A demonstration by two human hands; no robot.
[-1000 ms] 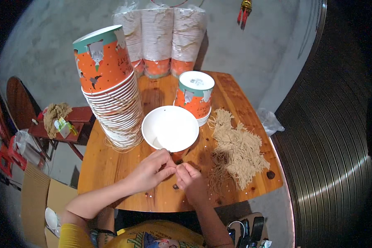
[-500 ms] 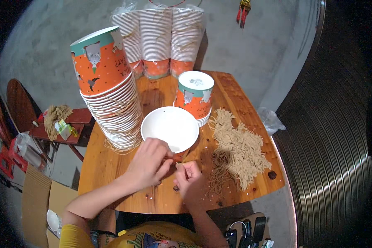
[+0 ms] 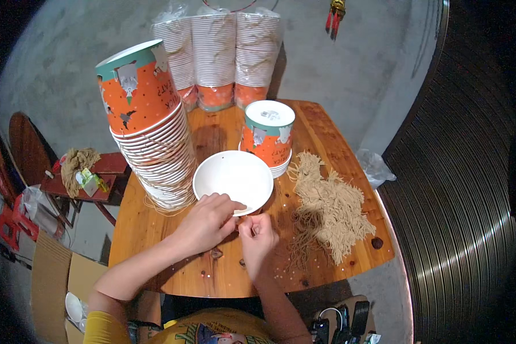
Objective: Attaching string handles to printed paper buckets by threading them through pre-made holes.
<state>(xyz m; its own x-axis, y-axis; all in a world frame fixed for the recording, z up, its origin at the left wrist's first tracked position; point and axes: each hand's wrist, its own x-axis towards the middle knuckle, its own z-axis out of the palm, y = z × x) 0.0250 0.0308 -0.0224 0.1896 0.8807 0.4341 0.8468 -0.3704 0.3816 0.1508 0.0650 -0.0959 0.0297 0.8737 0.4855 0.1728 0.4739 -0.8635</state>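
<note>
An upright paper bucket (image 3: 232, 179), white inside, stands near the middle of the wooden table with its mouth toward me. My left hand (image 3: 211, 222) is closed on its near rim, the fingertips reaching over into the mouth. Just right of it, my right hand (image 3: 258, 236) pinches close against the outside of the rim; what lies between its fingertips is too small to make out. Right of my hands spreads a heap of tan cords (image 3: 332, 206). Behind the bucket, a short upside-down stack of orange and green paper buckets (image 3: 266, 137) stands on the table.
A tall leaning stack of upside-down buckets with cord handles (image 3: 149, 126) rises at the left. Plastic-wrapped bucket stacks (image 3: 215, 57) stand along the table's far edge. A red bench (image 3: 106, 166) and an open cardboard box (image 3: 51, 275) are off to the left.
My right hand has moved up to the bucket's near rim. The left hand's fingers now reach farther over that rim into the mouth.
</note>
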